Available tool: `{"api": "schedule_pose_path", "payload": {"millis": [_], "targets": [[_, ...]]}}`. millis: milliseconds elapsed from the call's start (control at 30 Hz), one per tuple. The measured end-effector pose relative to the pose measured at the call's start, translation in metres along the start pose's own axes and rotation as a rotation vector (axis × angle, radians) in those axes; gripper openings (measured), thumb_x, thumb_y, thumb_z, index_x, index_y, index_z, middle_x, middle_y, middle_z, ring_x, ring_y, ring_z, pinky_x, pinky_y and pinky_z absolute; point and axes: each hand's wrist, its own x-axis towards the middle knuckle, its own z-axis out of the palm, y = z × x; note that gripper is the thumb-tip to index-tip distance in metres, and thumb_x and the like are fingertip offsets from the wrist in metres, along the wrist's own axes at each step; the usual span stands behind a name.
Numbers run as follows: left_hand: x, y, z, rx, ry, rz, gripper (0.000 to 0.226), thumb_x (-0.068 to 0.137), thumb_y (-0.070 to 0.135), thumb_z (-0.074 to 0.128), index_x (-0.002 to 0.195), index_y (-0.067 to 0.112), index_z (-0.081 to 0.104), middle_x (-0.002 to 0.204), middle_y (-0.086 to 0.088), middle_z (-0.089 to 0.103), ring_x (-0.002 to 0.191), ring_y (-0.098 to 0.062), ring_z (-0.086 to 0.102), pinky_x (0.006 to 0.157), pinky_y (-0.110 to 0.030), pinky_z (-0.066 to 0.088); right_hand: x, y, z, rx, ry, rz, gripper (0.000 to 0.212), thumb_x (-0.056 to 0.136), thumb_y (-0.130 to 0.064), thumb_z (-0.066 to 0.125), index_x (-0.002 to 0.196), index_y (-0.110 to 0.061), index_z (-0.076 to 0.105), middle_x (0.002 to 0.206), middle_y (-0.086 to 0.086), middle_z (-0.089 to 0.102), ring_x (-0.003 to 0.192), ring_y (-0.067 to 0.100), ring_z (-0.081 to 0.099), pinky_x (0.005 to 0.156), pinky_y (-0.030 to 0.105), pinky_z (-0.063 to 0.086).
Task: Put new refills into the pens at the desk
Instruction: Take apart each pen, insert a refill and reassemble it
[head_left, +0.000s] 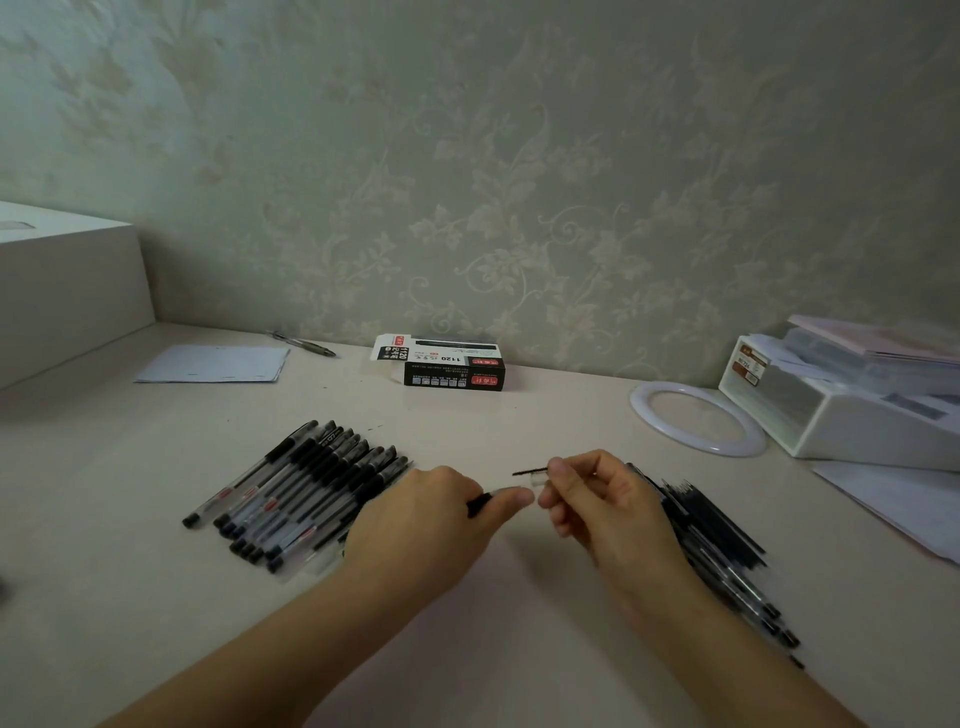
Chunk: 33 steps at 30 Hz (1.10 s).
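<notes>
Pale desk (467, 597): capped pens (301, 488), refills (717, 535), box (447, 364), paper (213, 364).

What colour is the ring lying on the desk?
White ring, seen in the head view.

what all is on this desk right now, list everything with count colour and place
capped pens: a dozen or so, clear with black caps and grips, in a row left of the hands
refills and pens: a pile, too many to count, black, right of the hands
pen box: one, black and white, open, at the back by the wall
loose pen: one, grey, back left by the wall
paper sheet: one, white, back left
ring: one, white, lying flat, right
organiser tray: one, white, far right
papers: a few, white, right edge
white box: one, far left
left hand: holds a pen part
right hand: pinches a thin black refill
</notes>
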Motion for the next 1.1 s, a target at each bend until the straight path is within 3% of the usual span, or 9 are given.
{"api": "schedule_pose_path", "payload": {"millis": [67,167,267,433,533,667,833,933,1100], "targets": [[-0.001,-0.001,-0.001,0.044,0.022,0.012,0.074,0.069,0.087,0.019,0.053,0.016,0.035,0.042,0.003,0.035,0.038,-0.010,0.034,0.041,-0.023,0.023,0.002,-0.001,-0.004,-0.029,0.044,-0.062,0.013,0.093,-0.014,0.063,0.090,-0.002,0.064,0.069,0.007,0.070,0.058,0.011,0.062,0.057,0.018,0.052],[-0.005,0.001,0.001,0.058,0.031,0.045,0.059,0.077,0.081,0.026,0.068,0.024,0.038,0.051,0.006,0.042,0.045,-0.006,0.039,0.043,-0.025,0.023,0.003,0.004,-0.007,-0.289,0.061,-0.168,0.003,0.091,-0.012,0.066,0.089,-0.012,0.063,0.076,0.001,0.073,0.065,0.008,0.068,0.063,0.018,0.055],[-0.008,0.003,0.000,-0.010,0.018,0.092,0.032,0.092,0.057,0.041,0.089,0.026,0.032,0.056,0.006,0.042,0.049,-0.008,0.040,0.043,-0.025,0.022,0.002,0.013,-0.008,-0.653,0.011,-0.265,0.015,0.087,-0.017,0.070,0.085,-0.025,0.058,0.077,-0.011,0.068,0.073,0.001,0.064,0.066,0.010,0.048],[-0.011,0.003,-0.003,-0.045,-0.020,0.176,0.016,0.098,0.038,0.039,0.092,0.023,0.034,0.071,0.007,0.048,0.061,-0.014,0.045,0.052,-0.031,0.034,0.002,0.017,-0.008,-0.919,-0.088,-0.369,0.014,0.084,-0.016,0.067,0.078,-0.026,0.058,0.069,-0.020,0.059,0.066,-0.003,0.057,0.058,0.008,0.041],[-0.010,0.003,-0.004,-0.030,-0.034,0.191,0.015,0.098,0.037,0.040,0.093,0.024,0.036,0.081,0.010,0.048,0.069,-0.013,0.047,0.057,-0.029,0.038,0.002,0.016,-0.009,-0.924,-0.104,-0.378,0.011,0.084,-0.015,0.066,0.081,-0.024,0.061,0.077,-0.018,0.061,0.072,-0.001,0.056,0.062,0.012,0.042],[-0.009,0.003,-0.006,-0.049,-0.019,0.191,0.014,0.098,0.038,0.042,0.093,0.026,0.038,0.088,0.009,0.052,0.074,-0.011,0.052,0.062,-0.030,0.046,0.002,0.012,-0.008,-0.807,-0.073,-0.379,0.008,0.095,-0.025,0.058,0.101,-0.027,0.063,0.098,-0.018,0.062,0.089,0.000,0.057,0.074,0.013,0.046],[-0.008,0.006,-0.007,-0.154,0.012,0.269,0.011,0.097,0.036,0.046,0.093,0.028,0.042,0.089,0.011,0.053,0.074,-0.009,0.052,0.065,-0.035,0.048,0.002,0.004,-0.002,-0.575,-0.059,-0.219,0.023,0.089,-0.046,0.060,0.081,-0.027,0.069,0.075,-0.008,0.070,0.067,0.002,0.061,0.060,0.012,0.046],[-0.006,0.006,-0.006,-0.190,0.015,0.315,0.009,0.097,0.036,0.047,0.093,0.027,0.047,0.089,0.012,0.055,0.074,-0.009,0.051,0.064,-0.034,0.046,0.002,0.003,-0.002,-0.404,-0.086,-0.129,0.021,0.089,-0.033,0.066,0.075,-0.019,0.071,0.068,0.003,0.069,0.057,-0.001,0.059,0.056,0.009,0.045],[-0.002,0.001,-0.003,-0.230,-0.010,0.309,0.015,0.099,0.034,0.042,0.094,0.026,0.055,0.073,0.016,0.049,0.071,-0.006,0.049,0.062,-0.024,0.039,0.003,0.002,-0.006,-0.303,-0.151,-0.075,0.009,0.089,-0.021,0.068,0.081,-0.021,0.073,0.077,0.003,0.072,0.066,0.000,0.062,0.062,0.011,0.047]]}}
